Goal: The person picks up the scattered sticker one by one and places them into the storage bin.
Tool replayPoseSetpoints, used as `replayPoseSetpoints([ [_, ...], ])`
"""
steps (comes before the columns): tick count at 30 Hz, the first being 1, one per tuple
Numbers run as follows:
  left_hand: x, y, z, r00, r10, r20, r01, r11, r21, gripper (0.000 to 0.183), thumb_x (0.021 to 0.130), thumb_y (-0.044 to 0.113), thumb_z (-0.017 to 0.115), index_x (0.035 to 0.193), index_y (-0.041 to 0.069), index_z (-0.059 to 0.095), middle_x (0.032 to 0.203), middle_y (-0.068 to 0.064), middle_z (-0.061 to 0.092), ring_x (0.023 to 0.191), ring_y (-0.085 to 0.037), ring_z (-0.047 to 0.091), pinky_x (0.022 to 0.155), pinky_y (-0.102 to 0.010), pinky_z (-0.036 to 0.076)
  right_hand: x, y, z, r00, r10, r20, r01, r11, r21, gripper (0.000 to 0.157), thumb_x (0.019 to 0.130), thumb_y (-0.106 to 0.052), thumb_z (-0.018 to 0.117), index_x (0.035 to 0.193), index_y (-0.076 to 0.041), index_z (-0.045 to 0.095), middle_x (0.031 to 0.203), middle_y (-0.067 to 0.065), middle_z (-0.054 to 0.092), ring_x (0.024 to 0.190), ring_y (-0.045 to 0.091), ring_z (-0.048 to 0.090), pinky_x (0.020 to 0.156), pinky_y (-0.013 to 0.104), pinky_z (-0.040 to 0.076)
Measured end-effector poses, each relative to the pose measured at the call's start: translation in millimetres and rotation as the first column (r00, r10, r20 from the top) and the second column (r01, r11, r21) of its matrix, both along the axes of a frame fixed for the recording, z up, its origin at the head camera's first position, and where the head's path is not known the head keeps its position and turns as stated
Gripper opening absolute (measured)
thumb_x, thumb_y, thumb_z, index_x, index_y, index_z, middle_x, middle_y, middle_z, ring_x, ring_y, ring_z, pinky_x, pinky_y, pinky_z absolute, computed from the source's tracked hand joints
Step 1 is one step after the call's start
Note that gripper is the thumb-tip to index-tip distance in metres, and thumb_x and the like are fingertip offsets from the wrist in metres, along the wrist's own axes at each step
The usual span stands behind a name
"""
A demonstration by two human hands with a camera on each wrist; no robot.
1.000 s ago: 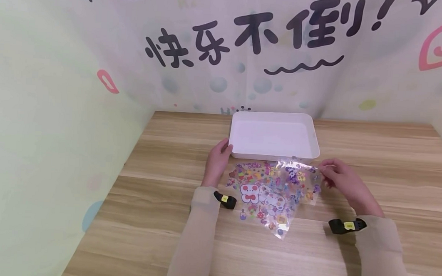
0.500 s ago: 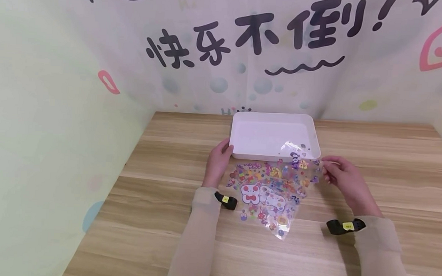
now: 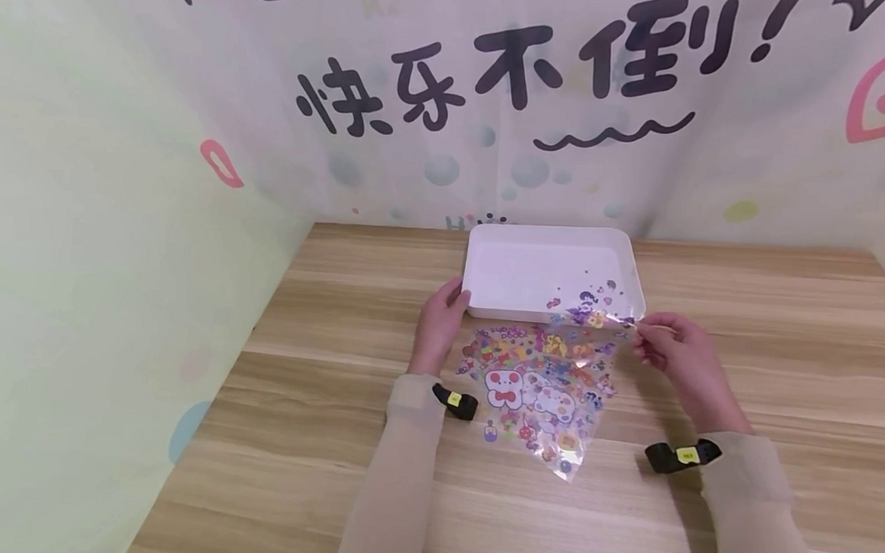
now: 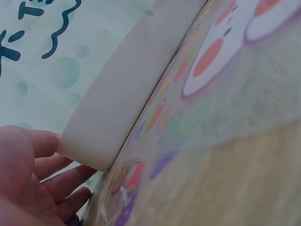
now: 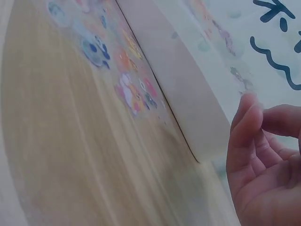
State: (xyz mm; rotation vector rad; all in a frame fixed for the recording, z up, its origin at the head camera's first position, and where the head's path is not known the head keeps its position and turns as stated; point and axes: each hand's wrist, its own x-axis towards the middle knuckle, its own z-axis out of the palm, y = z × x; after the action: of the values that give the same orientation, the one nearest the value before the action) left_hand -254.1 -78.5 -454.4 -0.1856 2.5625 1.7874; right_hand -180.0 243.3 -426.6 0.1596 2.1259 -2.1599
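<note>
A shallow white tray (image 3: 540,273) sits near the back of the table. My left hand (image 3: 438,322) holds its front left corner, thumb at the front and fingers along and below the edge in the left wrist view. My right hand (image 3: 679,356) pinches the edge of a clear sticker sheet (image 3: 594,316) printed with small purple and yellow figures, between thumb and forefinger (image 5: 254,113). That sheet overlaps the tray's front right part. More clear cartoon sticker sheets (image 3: 526,398), with white rabbit-like faces, lie overlapping on the table in front of the tray.
The wooden table (image 3: 290,452) meets a printed cloth backdrop (image 3: 388,173) right behind the tray. A pale cloth wall (image 3: 96,292) runs along the left side. Black straps with cameras (image 3: 681,456) are on both wrists.
My right hand has lifted the small-figure sheet off the pile and carried it up, back and slightly left over the tray's front edge. The left hand stays at the tray corner.
</note>
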Motion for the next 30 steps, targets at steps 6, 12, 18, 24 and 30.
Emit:
replayPoseSetpoints([
  [6,-0.5,1.1,-0.3,1.000,-0.001,0.008,0.001,1.000,-0.004,0.046,0.090,0.043,0.046,0.132,0.025,0.043,0.131,0.007,0.046,0.120,-0.012,0.040,0.096,-0.031,0.037,0.6,-5.5,0.5,1.000,0.018,0.001,-0.018,1.000,0.003,0.039,0.090,-0.023,0.052,0.118,0.004,0.047,0.092,0.008,0.060,0.079,0.014,0.057,0.067,0.024,0.051],
  [12,-0.1,0.4,0.7,1.000,0.002,0.008,-0.002,1.000,-0.008,0.045,0.090,0.042,0.046,0.132,0.025,0.043,0.131,0.007,0.046,0.120,-0.012,0.041,0.096,-0.030,0.038,-2.9,-16.7,5.3,0.999,-0.004,0.053,0.000,0.997,0.078,0.047,0.089,-0.035,0.051,0.123,-0.004,0.045,0.101,0.007,0.057,0.087,0.015,0.056,0.074,0.024,0.050],
  [18,0.5,-0.5,1.0,1.000,0.003,0.002,-0.003,1.000,-0.001,0.045,0.090,0.042,0.046,0.131,0.024,0.044,0.130,0.007,0.047,0.120,-0.013,0.041,0.095,-0.031,0.038,-9.1,-27.4,8.0,0.999,-0.016,0.044,0.012,0.996,0.088,0.045,0.089,-0.036,0.051,0.121,-0.005,0.045,0.102,0.008,0.059,0.089,0.017,0.058,0.075,0.023,0.050],
  [24,0.8,-1.3,2.1,1.000,0.008,-0.001,-0.008,1.000,-0.008,0.045,0.089,0.043,0.047,0.131,0.025,0.045,0.130,0.007,0.047,0.120,-0.013,0.041,0.096,-0.032,0.037,-15.9,-36.6,9.7,1.000,-0.002,0.010,0.001,0.996,0.088,0.043,0.089,-0.034,0.052,0.119,-0.005,0.048,0.103,0.008,0.064,0.094,0.021,0.060,0.077,0.026,0.050],
  [30,1.0,-1.5,1.9,1.000,0.008,0.003,-0.008,1.000,-0.008,0.042,0.089,0.042,0.047,0.129,0.027,0.046,0.129,0.007,0.048,0.119,-0.013,0.042,0.095,-0.032,0.038,-22.2,-44.9,13.0,1.000,0.021,0.016,-0.022,0.994,0.107,0.043,0.089,-0.037,0.050,0.120,-0.007,0.050,0.106,0.006,0.064,0.098,0.024,0.059,0.081,0.029,0.049],
])
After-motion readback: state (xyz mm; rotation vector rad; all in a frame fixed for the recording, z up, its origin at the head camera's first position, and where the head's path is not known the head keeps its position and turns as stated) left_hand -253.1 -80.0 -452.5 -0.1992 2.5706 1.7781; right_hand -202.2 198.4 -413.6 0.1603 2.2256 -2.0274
